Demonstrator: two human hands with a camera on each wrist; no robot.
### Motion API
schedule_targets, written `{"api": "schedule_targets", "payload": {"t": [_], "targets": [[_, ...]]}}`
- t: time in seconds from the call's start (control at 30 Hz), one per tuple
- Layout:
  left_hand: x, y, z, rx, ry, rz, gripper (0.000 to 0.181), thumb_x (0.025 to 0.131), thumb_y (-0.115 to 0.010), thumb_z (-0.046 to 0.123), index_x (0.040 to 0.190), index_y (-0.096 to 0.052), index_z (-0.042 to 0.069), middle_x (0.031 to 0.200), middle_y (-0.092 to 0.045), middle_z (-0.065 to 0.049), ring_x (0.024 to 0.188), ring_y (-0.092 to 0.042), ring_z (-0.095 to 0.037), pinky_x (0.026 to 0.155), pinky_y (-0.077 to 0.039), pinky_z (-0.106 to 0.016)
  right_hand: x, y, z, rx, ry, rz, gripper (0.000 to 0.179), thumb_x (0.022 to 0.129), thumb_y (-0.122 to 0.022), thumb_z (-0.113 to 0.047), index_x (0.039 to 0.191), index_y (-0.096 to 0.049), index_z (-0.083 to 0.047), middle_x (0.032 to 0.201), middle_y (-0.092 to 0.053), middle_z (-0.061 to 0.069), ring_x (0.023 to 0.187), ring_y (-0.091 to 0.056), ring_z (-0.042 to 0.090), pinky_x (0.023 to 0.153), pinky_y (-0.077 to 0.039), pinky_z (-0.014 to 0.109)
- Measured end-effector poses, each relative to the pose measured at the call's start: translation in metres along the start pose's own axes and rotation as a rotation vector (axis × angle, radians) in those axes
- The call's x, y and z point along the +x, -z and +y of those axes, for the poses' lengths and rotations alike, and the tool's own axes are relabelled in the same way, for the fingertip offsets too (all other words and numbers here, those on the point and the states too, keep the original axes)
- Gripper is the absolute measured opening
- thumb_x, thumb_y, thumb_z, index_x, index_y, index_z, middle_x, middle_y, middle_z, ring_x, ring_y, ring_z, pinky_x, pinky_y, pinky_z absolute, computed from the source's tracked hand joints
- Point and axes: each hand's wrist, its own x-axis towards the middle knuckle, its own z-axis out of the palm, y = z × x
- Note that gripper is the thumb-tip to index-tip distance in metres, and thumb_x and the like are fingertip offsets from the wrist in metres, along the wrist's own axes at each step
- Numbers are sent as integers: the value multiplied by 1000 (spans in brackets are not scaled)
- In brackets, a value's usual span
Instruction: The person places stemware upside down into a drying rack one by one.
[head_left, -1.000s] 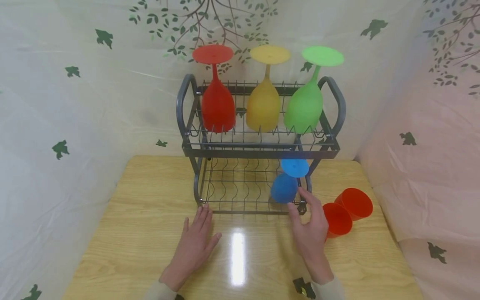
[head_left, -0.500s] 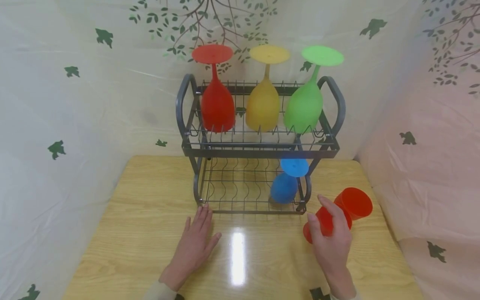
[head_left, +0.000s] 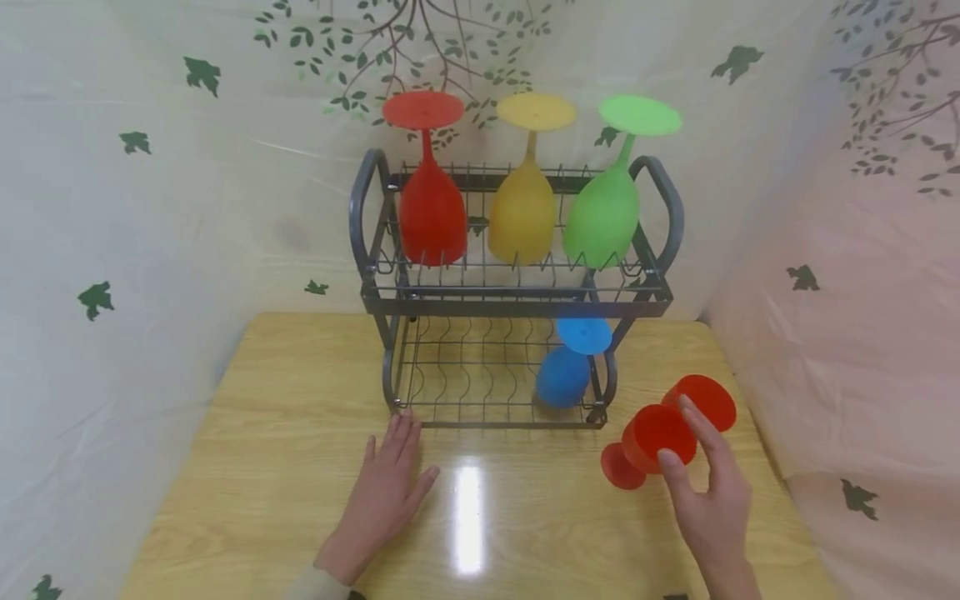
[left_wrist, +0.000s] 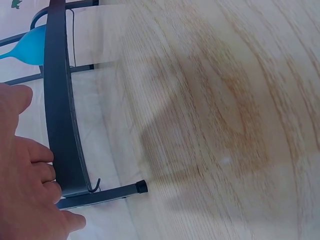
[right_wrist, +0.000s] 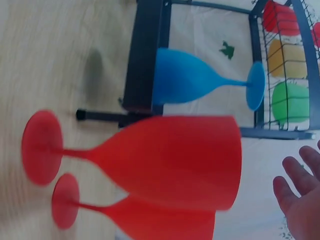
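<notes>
My right hand [head_left: 712, 508] hovers over the nearer red plastic goblet [head_left: 652, 433], thumb and fingers apart around its rim in the head view. In the right wrist view its fingers stand off to the side of the goblet's mouth. That goblet is upright on its round foot. Behind it stands a second red goblet [head_left: 701, 392], partly hidden. My left hand [head_left: 381, 496] lies with fingers extended, fingertips at the front left corner of the black two-tier dish rack [head_left: 517, 307]. On the rack's lower tier, at the right, a blue goblet [head_left: 562, 377] stands upside down.
The rack's upper tier holds an upside-down red goblet [head_left: 433, 212], yellow goblet [head_left: 522, 217] and green goblet [head_left: 602, 218]. Patterned sheets [head_left: 150, 208] hang behind and beside the wooden table [head_left: 300, 375].
My right hand has left the blue goblet and moved right and toward me, over to the nearer red goblet. The left hand has stayed at the rack's corner.
</notes>
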Motion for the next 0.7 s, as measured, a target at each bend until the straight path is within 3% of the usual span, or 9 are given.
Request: {"api": "schedule_targets", "payload": {"t": [0.2, 0.33, 0.53, 0.7], "targets": [[0, 1, 1, -1, 7, -13, 75, 103, -58, 43, 154, -37, -8, 166, -26, -25, 153, -26, -42, 116, -26, -70, -6, 16, 10, 4, -42, -67, 68, 85, -78, 7, 148, -55, -2, 150, -58, 7, 137, -50, 1, 109, -37, 12], [-1, 1, 0, -3, 12, -15, 75, 104, -57, 43, 155, -37, -8, 166, -26, -24, 153, -25, -42, 117, -25, -70, -13, 18, 17, 37, -144, -72, 74, 81, -78, 13, 149, -55, -4, 148, -59, 1, 132, -53, 2, 106, -39, 10], [-1, 0, -1, 1, 4, -13, 75, 104, -57, 43, 155, -37, -8, 166, -26, -24, 153, -25, -41, 116, -26, -70, -22, 23, 23, 87, -281, -71, 80, 79, -77, 16, 152, -51, -5, 149, -56, 5, 132, -49, 7, 104, -41, 10], [0, 1, 0, 5, 8, -26, 75, 104, -56, 44, 155, -36, -8, 166, -25, -24, 153, -24, -41, 117, -25, -69, -28, 28, 30, 87, -305, -97, 83, 80, -77, 16, 154, -48, -6, 154, -51, 9, 136, -46, 5, 106, -40, 11]]}}
